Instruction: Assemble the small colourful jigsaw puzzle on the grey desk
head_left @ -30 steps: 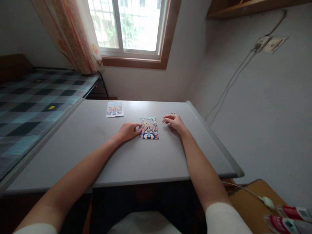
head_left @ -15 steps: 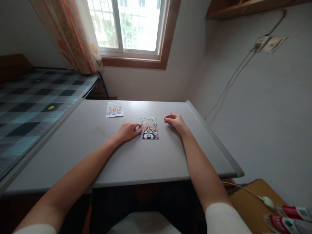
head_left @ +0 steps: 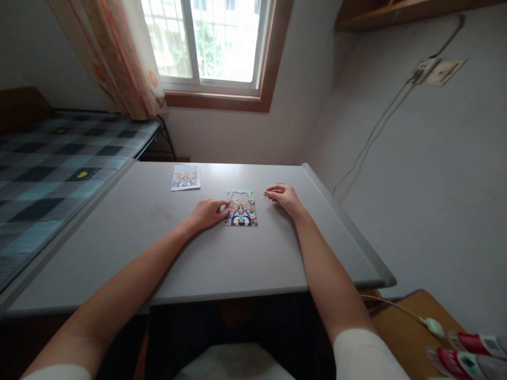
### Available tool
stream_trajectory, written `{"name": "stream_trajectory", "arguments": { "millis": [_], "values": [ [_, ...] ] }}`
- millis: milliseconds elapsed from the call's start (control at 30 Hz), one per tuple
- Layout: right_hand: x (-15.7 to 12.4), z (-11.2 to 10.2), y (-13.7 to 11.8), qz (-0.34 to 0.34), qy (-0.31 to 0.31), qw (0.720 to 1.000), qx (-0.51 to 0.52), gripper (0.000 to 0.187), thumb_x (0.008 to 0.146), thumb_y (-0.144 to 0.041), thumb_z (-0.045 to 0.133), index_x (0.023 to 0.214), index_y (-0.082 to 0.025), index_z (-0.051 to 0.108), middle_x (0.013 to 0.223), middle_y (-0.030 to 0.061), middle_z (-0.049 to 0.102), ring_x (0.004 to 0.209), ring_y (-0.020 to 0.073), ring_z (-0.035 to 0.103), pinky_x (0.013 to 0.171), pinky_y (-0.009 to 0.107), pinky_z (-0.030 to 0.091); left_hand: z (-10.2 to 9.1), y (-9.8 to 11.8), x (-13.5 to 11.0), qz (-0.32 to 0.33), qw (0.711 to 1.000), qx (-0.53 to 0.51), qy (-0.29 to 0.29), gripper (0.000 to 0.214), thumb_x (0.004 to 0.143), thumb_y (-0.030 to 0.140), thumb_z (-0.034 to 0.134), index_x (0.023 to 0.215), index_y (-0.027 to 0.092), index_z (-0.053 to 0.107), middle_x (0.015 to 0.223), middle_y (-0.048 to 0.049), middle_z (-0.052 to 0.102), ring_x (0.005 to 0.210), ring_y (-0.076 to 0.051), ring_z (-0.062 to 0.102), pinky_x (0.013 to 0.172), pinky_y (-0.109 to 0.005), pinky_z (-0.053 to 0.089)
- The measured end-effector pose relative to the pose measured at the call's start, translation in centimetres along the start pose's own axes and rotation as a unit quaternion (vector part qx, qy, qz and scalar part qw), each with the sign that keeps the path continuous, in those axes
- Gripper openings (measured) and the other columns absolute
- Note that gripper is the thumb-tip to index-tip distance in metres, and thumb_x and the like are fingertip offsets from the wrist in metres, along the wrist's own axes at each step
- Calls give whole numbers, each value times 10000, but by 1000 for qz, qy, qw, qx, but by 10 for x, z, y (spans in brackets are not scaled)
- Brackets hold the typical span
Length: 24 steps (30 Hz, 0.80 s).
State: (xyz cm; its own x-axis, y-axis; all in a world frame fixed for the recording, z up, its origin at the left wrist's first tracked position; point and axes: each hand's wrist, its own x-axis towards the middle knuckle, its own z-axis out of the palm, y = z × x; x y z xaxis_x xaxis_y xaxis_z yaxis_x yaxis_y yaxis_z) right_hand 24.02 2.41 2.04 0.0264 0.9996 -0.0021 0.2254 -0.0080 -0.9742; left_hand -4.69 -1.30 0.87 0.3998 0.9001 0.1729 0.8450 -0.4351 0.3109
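Note:
A colourful jigsaw puzzle (head_left: 242,215) lies flat on the grey table, with a gap in its upper part where the pale surface shows. My left hand (head_left: 208,213) rests at its left edge, fingers stretched out and thumb apart, fingertips touching the border. To the right of the puzzle, my right hand (head_left: 284,198) pinches a small puzzle piece (head_left: 265,194) between thumb and forefinger, just above the table. More pieces seem to lie behind that hand, mostly hidden by the fingers.
A printed picture sheet (head_left: 186,178) lies at the back left of the table (head_left: 237,264). A checked bed (head_left: 79,158) stands to the left. At lower right, a wooden stool (head_left: 415,316) bears bottles (head_left: 463,364) and a white cable plug (head_left: 434,328).
My right hand has moved slightly left, and the pinched puzzle piece now shows more clearly at the fingertips. The left hand and the puzzle stay in place.

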Motion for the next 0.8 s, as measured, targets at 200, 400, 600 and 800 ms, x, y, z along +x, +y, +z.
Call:
{"name": "stream_trajectory", "arguments": {
  "millis": [200,400,600,800],
  "values": [
    [-1,2,-1,6,-13,1000,1,240,600,-296,782,757,-151,674,687,64,704,634,136,605,596,245,469,-1,1,0,0,1000,2,-3,443,875,506,490,1159,243,707,671,-10,670,598,-158,586,580,-241,355],
    [-2,2,-1,2,-16,1000,-20,222,615,-304,758,754,-155,672,679,61,707,608,133,596,568,237,450,-1,1,0,1,1000,4,-3,448,876,508,487,1164,245,706,680,-12,674,598,-159,585,576,-241,356],
    [0,6,1,-17,-6,999,-42,229,616,-310,736,767,-146,683,697,70,711,629,147,598,601,260,457,-1,1,0,-1,1000,2,-2,446,873,504,487,1159,243,709,671,-10,669,586,-155,574,574,-239,351],
    [-2,28,3,-96,-24,994,-46,169,648,-294,709,751,-162,690,770,64,723,750,175,657,705,280,493,-3,2,-1,15,1000,-2,-6,443,866,520,495,1129,248,724,637,-5,649,571,-150,564,578,-241,350]
  ]
}}
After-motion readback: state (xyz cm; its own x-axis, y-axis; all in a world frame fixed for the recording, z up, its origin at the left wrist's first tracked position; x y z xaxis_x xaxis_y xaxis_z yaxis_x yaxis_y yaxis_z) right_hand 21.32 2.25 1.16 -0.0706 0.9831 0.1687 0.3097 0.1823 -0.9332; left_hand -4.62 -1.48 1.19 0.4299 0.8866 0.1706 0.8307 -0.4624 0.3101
